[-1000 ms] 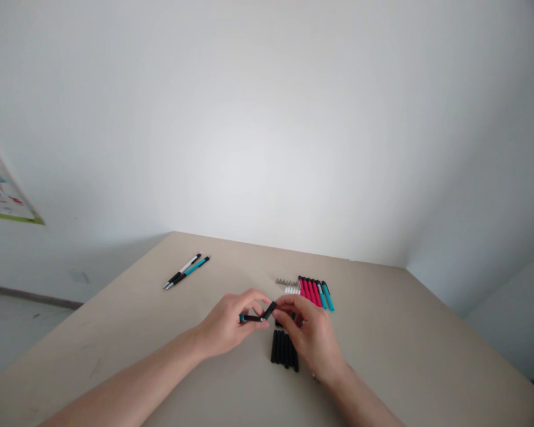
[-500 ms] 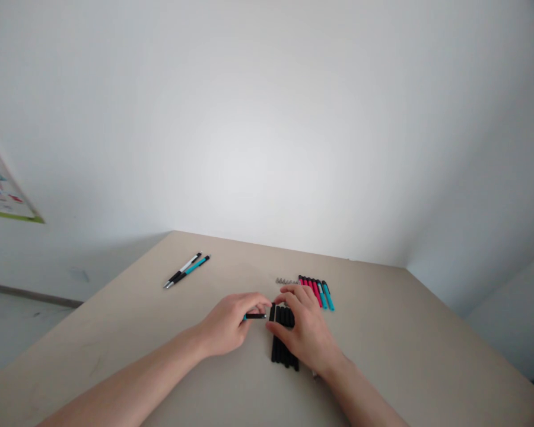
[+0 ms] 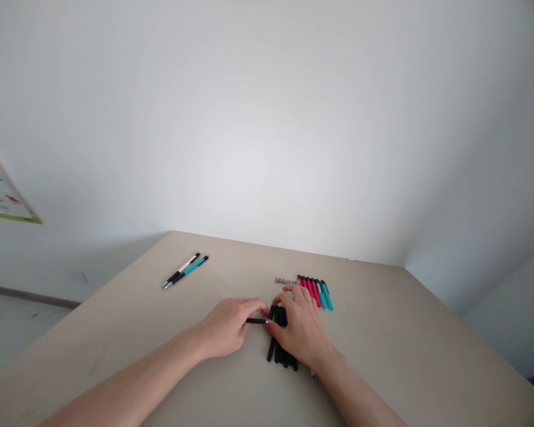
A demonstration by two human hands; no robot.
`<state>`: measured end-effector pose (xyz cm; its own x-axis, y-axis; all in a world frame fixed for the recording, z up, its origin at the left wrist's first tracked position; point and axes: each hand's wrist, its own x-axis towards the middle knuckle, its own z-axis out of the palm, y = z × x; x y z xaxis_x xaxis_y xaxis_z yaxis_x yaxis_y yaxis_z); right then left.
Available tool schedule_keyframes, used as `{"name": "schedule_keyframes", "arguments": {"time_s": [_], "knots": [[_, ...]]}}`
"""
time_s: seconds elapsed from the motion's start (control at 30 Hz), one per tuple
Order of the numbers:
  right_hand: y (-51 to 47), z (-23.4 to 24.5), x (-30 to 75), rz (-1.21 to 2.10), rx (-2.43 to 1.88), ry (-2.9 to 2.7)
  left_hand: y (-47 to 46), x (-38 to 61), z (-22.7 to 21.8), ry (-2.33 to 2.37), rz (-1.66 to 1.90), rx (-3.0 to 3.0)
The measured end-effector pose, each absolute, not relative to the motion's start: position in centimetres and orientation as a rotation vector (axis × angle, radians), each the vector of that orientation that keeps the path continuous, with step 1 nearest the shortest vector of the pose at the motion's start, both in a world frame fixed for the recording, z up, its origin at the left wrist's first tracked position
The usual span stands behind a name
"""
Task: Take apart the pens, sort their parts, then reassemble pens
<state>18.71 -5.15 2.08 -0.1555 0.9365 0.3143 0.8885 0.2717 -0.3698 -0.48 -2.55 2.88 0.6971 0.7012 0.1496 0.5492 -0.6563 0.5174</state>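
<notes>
Two hands meet at the row of black barrels (image 3: 281, 354) on the table (image 3: 382, 332): our left hand (image 3: 226, 329), just left of it, pinches a thin black pen piece (image 3: 257, 321) pointing crosswise at it; our right hand (image 3: 300, 333) covers it, and we cannot tell whether it grips one.

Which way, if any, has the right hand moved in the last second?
Yes. The right hand has lowered leftward onto the black barrels, judged against the unmoved red and teal pens.
</notes>
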Motion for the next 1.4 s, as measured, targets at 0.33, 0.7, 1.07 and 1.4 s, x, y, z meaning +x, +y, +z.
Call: {"name": "schedule_keyframes", "arguments": {"time_s": [0.33, 0.7, 1.07, 1.4], "knots": [[-5.2, 2.1, 18.7, 0.122, -1.649, -2.075, -2.5, -0.5, 2.5, 0.930, 0.427, 2.491], [-5.9, 2.5, 18.7, 0.213, -1.597, -2.115, -2.6, -0.4, 3.2, 0.918, 0.443, 2.478], [-6.1, 2.5, 19.1, 0.245, -1.573, -2.194, -2.7, -0.3, 2.9, 0.917, 0.491, 2.424], [-6.7, 4.3, 18.6, 0.207, -1.277, -2.178, -2.8, 0.0, 2.9, 1.043, 0.710, 2.300]]}}
